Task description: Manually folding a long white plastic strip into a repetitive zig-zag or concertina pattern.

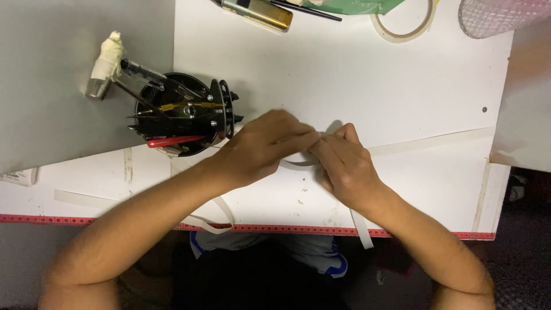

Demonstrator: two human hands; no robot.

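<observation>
Hands [310,152] pinching strip [295,163] mid-table [402,86]

Single head-worn view, straight down, close over the white table [402,86] edge

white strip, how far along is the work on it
Done: nothing finished shows. In hand: left hand and right hand meet fingertip to fingertip on the white strip, curved between them. Left: most of it, with loose ends hanging over the table edge. The tape roll lies untouched.
</observation>
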